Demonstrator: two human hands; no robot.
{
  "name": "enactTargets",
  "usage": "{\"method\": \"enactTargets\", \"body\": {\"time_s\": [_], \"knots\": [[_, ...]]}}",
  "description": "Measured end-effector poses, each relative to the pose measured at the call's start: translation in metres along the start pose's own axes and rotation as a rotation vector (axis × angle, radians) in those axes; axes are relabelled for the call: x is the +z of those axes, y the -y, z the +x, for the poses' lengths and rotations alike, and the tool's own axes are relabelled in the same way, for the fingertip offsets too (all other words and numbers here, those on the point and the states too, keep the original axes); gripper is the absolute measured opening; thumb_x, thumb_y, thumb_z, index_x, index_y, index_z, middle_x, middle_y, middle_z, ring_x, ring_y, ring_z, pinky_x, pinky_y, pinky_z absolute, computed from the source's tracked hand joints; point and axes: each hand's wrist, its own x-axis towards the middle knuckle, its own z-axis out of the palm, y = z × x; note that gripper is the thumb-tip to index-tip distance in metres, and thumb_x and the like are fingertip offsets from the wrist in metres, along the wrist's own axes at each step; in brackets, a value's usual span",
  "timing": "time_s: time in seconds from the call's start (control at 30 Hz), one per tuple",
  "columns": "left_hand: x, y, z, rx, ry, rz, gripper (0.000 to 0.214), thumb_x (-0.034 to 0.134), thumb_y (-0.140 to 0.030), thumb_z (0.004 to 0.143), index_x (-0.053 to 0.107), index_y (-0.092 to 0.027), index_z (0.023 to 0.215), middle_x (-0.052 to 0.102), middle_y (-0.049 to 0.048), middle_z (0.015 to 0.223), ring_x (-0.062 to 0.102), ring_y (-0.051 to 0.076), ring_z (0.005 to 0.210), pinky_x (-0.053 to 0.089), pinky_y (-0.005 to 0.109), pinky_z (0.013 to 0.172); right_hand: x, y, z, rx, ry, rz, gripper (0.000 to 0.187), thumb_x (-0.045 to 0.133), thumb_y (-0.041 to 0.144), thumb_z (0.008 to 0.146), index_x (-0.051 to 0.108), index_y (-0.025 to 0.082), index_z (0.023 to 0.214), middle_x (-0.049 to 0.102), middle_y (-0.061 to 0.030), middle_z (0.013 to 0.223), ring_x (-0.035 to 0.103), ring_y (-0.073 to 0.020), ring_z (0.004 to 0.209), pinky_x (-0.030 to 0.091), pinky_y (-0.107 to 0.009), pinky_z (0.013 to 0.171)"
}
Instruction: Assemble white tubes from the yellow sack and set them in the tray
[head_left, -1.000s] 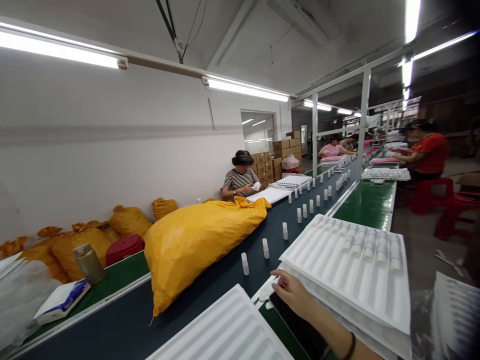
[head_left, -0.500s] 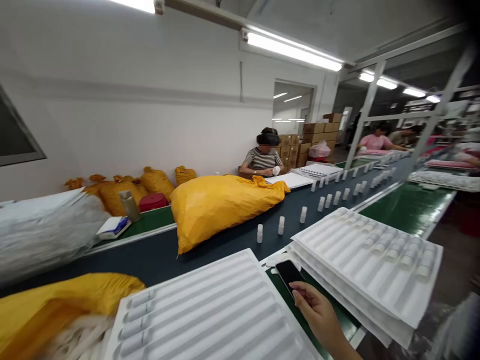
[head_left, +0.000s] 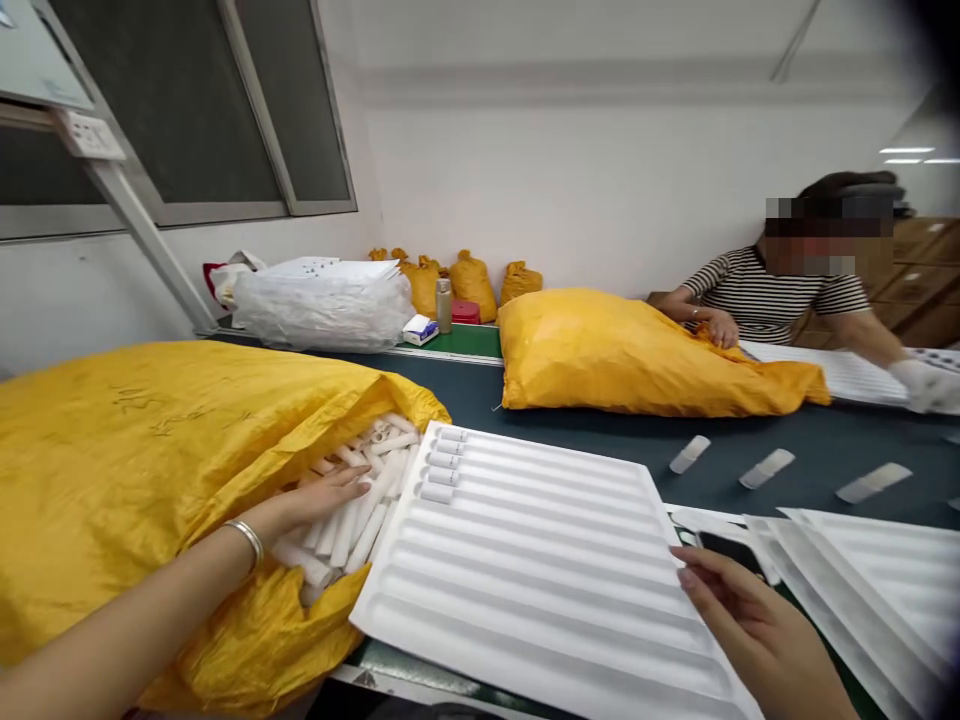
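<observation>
My left hand (head_left: 319,497) reaches into the mouth of a yellow sack (head_left: 135,470), fingers stretched flat over a heap of white tubes (head_left: 360,505). It grips none of them. A white grooved tray (head_left: 540,560) lies in front of me with several tubes (head_left: 442,470) laid at its far left corner. My right hand (head_left: 750,625) rests at the tray's right edge, fingers loosely spread, fingertips beside a black phone (head_left: 731,550) that lies on the table.
A second yellow sack (head_left: 637,355) lies on the dark conveyor belt (head_left: 750,440), with three white tubes (head_left: 765,467) on the belt. A person in a striped shirt (head_left: 765,290) works across it. More white trays (head_left: 885,590) are stacked at right. A white bag (head_left: 322,300) sits far left.
My view swung left, bringing the near yellow sack into sight. My left hand has come into view inside the sack. My right hand stays beside the phone.
</observation>
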Motion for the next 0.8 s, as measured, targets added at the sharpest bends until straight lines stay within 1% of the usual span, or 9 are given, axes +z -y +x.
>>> {"method": "enactTargets", "body": {"time_s": [0.13,0.23,0.3,0.37,0.43,0.53,0.6,0.67,0.8], "knots": [[-0.002,0.007,-0.017,-0.089,0.168,-0.044,0.069,0.054,-0.064,0.079,0.053,-0.022,0.133,0.047,0.0089,0.144,0.041,0.031,0.135,0.036,0.043,0.107,0.029,0.056,0.02,-0.27,0.329,-0.177,0.028,0.055,0.04,0.088,0.065,0.024,0.11,0.067,-0.0076,0.098,0.066,-0.019,0.08,0.057,-0.027,0.066],[-0.007,0.003,-0.035,-0.141,0.177,-0.086,0.073,0.049,-0.064,0.081,0.042,-0.025,0.141,0.039,0.0089,0.15,0.043,0.03,0.133,0.042,0.041,0.101,0.075,0.097,0.038,-0.48,0.513,-0.234,0.033,0.057,0.03,0.088,0.059,0.024,0.121,0.061,-0.0092,0.12,0.061,-0.0221,0.106,0.053,-0.034,0.089],[-0.007,0.001,-0.043,-0.129,0.128,-0.031,0.073,0.052,-0.058,0.08,0.038,-0.024,0.144,0.044,0.0109,0.147,0.053,0.028,0.125,0.045,0.037,0.097,0.112,0.118,0.053,-0.59,0.577,-0.275,0.036,0.056,0.021,0.088,0.057,0.021,0.123,0.06,-0.0098,0.123,0.057,-0.0221,0.114,0.047,-0.036,0.099],[-0.001,0.001,-0.047,-0.099,0.069,0.063,0.073,0.054,-0.047,0.078,0.037,-0.019,0.144,0.054,0.0131,0.137,0.06,0.026,0.114,0.046,0.034,0.094,0.15,0.136,0.07,-0.627,0.605,-0.351,0.034,0.049,0.012,0.09,0.058,0.018,0.122,0.062,-0.0093,0.122,0.057,-0.0196,0.114,0.045,-0.033,0.1],[0.009,0.004,-0.047,-0.114,0.033,0.14,0.067,0.058,-0.036,0.073,0.047,-0.014,0.136,0.066,0.0149,0.118,0.064,0.028,0.102,0.048,0.036,0.089,0.186,0.15,0.085,-0.607,0.611,-0.433,0.032,0.045,0.01,0.091,0.06,0.016,0.119,0.065,-0.01,0.117,0.06,-0.0196,0.109,0.045,-0.032,0.097],[0.019,0.008,-0.047,-0.138,0.012,0.213,0.039,0.064,-0.024,0.063,0.068,-0.012,0.099,0.071,0.0153,0.086,0.066,0.033,0.086,0.049,0.041,0.079,0.225,0.165,0.098,-0.538,0.622,-0.519,0.022,0.052,0.013,0.086,0.066,0.009,0.103,0.068,-0.0169,0.102,0.065,-0.0267,0.096,0.049,-0.036,0.084],[0.018,0.006,-0.05,-0.097,0.0,0.218,0.026,0.064,-0.022,0.062,0.069,-0.014,0.086,0.071,0.0141,0.083,0.066,0.032,0.083,0.049,0.04,0.077,0.237,0.171,0.1,-0.506,0.628,-0.558,0.015,0.056,0.009,0.079,0.067,0.007,0.09,0.068,-0.0205,0.095,0.066,-0.0298,0.09,0.049,-0.037,0.079],[0.013,-0.001,-0.058,-0.02,-0.03,0.199,0.027,0.062,-0.025,0.069,0.067,-0.017,0.093,0.07,0.012,0.096,0.064,0.029,0.093,0.048,0.039,0.084,0.236,0.175,0.099,-0.496,0.617,-0.565,0.014,0.057,0.007,0.075,0.065,0.007,0.086,0.067,-0.0212,0.095,0.064,-0.0308,0.091,0.048,-0.037,0.08],[0.015,-0.025,-0.085,0.204,-0.235,-0.031,0.028,0.058,-0.031,0.08,0.062,-0.02,0.105,0.065,0.0083,0.113,0.057,0.025,0.111,0.043,0.036,0.1,0.205,0.174,0.093,-0.506,0.564,-0.49,0.019,0.059,0.019,0.077,0.059,0.011,0.095,0.065,-0.0141,0.095,0.062,-0.0248,0.088,0.047,-0.033,0.078]]}}
